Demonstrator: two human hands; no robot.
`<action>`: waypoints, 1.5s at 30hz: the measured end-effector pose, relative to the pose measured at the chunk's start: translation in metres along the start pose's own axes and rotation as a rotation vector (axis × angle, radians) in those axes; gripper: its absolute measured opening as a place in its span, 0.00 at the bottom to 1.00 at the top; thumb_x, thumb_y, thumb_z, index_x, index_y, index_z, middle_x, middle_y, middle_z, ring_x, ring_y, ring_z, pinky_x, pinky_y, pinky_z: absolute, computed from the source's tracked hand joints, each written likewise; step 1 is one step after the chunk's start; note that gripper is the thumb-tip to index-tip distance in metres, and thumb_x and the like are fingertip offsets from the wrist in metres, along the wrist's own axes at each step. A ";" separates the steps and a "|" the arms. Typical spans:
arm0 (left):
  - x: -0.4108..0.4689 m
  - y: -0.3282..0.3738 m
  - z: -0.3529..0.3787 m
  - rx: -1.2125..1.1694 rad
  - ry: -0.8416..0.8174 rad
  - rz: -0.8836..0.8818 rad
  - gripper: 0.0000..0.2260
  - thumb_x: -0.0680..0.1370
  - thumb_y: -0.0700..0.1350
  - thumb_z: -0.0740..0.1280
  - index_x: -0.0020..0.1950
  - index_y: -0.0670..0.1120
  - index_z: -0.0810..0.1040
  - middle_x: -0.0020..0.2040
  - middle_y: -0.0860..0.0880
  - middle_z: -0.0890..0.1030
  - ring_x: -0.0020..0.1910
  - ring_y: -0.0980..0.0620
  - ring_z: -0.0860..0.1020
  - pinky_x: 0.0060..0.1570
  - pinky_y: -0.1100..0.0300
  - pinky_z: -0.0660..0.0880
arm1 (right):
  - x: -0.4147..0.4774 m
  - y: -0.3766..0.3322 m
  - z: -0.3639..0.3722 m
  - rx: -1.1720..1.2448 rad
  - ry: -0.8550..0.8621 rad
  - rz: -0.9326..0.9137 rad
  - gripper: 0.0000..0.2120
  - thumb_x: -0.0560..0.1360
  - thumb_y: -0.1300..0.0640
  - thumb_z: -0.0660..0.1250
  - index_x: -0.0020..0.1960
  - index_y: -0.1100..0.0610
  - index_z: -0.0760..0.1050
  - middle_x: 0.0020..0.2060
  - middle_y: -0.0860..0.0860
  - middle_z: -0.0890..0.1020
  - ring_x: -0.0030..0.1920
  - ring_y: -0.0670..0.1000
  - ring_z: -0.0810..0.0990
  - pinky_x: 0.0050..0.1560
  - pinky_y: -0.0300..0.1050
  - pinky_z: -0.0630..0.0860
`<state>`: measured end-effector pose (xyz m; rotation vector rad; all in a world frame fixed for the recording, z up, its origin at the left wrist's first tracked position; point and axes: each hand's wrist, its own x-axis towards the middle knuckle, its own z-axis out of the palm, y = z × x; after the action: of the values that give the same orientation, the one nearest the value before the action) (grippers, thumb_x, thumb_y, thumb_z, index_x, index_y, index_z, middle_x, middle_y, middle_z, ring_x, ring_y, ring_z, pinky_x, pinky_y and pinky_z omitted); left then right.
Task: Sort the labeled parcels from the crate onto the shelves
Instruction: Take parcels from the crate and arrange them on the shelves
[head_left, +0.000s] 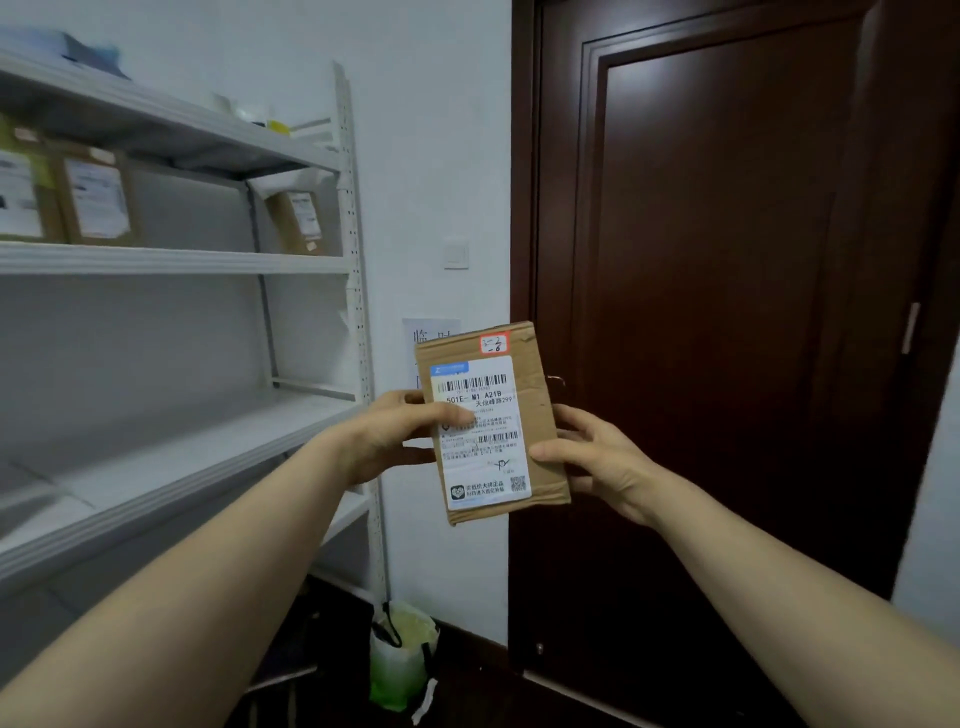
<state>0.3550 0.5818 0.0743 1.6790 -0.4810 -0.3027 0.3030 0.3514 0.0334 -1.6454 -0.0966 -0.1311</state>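
I hold a small brown cardboard parcel (540, 410) upright in front of me, its white shipping label and a small red-edged sticker facing me. My left hand (400, 436) grips its left edge, thumb across the label. My right hand (592, 452) grips the right edge, fingers curled behind. The white metal shelves (171, 260) stand to my left, with bare boards at the middle levels. The crate is out of view.
Several labelled cardboard parcels (98, 200) stand on the upper shelf, another (298, 221) at its right end. A dark wooden door (727, 312) is straight ahead. A green-and-white bag (402, 654) sits on the floor by the shelf post.
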 end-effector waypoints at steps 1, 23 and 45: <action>0.000 0.000 -0.008 0.003 0.008 0.002 0.27 0.57 0.47 0.78 0.55 0.44 0.80 0.51 0.47 0.85 0.52 0.50 0.82 0.51 0.55 0.77 | 0.006 0.002 0.006 0.026 -0.019 0.002 0.46 0.60 0.55 0.79 0.73 0.51 0.63 0.61 0.52 0.78 0.61 0.51 0.77 0.61 0.58 0.75; -0.009 -0.042 -0.211 0.040 0.311 -0.053 0.14 0.72 0.46 0.72 0.58 0.50 0.78 0.51 0.50 0.85 0.53 0.50 0.82 0.56 0.50 0.77 | 0.152 0.011 0.208 0.174 -0.265 -0.045 0.21 0.71 0.59 0.71 0.63 0.49 0.74 0.50 0.50 0.85 0.50 0.50 0.82 0.44 0.46 0.78; 0.062 -0.158 -0.336 -0.130 1.025 -0.123 0.15 0.73 0.38 0.69 0.59 0.47 0.79 0.53 0.49 0.84 0.47 0.53 0.82 0.47 0.59 0.80 | 0.368 0.107 0.374 0.309 -0.672 0.162 0.23 0.70 0.63 0.70 0.64 0.53 0.74 0.52 0.56 0.84 0.49 0.56 0.82 0.44 0.48 0.77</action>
<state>0.5867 0.8632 -0.0210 1.5090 0.3996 0.4344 0.6929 0.7094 -0.0479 -1.3223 -0.4692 0.5415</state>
